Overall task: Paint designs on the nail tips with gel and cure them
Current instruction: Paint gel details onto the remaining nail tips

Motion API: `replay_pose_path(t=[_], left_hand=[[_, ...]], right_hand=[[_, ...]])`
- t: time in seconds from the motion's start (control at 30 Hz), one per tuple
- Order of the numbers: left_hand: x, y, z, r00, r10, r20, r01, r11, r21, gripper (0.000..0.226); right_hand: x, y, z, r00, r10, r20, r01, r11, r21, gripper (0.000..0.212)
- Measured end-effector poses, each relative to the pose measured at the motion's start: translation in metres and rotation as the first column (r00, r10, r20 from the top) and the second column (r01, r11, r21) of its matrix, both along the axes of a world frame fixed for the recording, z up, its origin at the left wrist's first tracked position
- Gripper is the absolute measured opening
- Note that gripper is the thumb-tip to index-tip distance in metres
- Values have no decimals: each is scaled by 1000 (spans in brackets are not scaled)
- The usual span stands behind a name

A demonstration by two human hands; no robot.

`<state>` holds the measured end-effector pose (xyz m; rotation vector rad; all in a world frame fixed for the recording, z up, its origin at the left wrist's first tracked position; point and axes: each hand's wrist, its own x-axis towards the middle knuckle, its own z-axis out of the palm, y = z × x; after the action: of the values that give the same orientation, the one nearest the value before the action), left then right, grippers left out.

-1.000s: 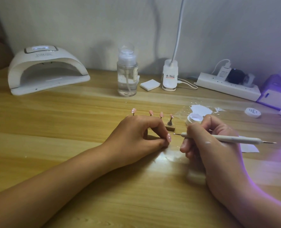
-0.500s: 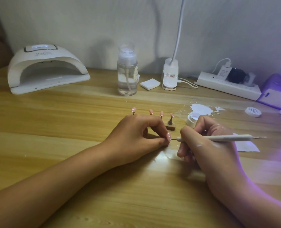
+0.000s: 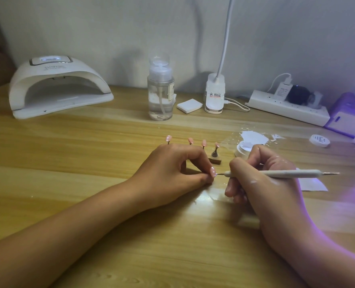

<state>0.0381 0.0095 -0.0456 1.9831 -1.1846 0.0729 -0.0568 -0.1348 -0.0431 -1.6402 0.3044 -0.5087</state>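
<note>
— Left grip is clamped on one pink nail tip, pinched between thumb and forefinger, low over the surface. And the other?

— Right grip is curled round the dotting pen, pencil fashion. The pen's fine point meets the held tip's face on the side nearest the right grip.

— So it's dotting. How to do it well?

— My judgement: brace both grips on the surface, touch the point straight on, then lift without dragging. The tip is small and glossy, so a slack pinch could let it twist. When the bead thins, reload from the gel pot, just beyond the right grip.

— Now the count, from the left?

— One curing lamp, well beyond the left grip and off to its left, with its mouth facing this way. One pump bottle, well beyond the left grip. Four pink tips on posts stand in a row just past the left grip's knuckles. Only the rightmost base shows. With the pinched one, that makes five.

— And on the right?

— One pen, one open gel pot, and one lid beyond the right grip, off to its right.

— Any dots on the held tip?

— Pale ones show, but they are too small to count. None looks cured yet; the lamp stands well apart.
</note>
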Motion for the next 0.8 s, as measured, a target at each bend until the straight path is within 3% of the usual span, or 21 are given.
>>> replay_pose_path(t=[0.2, 0.37, 0.47, 0.6, 0.8], left_hand=[[1, 0, -1, 1000, 12, -4, -12, 1000, 7, 24], [0, 0, -1, 1000, 7, -22, -8, 1000, -3, 22], [-1, 0, 0, 1000, -2, -21, 2, 1000, -11, 21], [-2, 0, 1, 1000, -8, -10, 7, 1000, -16, 22], [-4, 0, 2, 1000, -2, 14, 2, 1000, -13, 21]], right_hand=[[1, 2, 1, 999, 0, -35, 0, 1000, -13, 17], [-1, 1, 2, 1000, -8, 12, 8, 1000, 27, 29], [-2, 2, 5, 1000, 10, 29, -12, 998, 65, 24], [0, 2, 4, 999, 23, 34, -24, 999, 45, 38], [0, 3, 5, 999, 28, 22, -29, 999, 44, 33]])
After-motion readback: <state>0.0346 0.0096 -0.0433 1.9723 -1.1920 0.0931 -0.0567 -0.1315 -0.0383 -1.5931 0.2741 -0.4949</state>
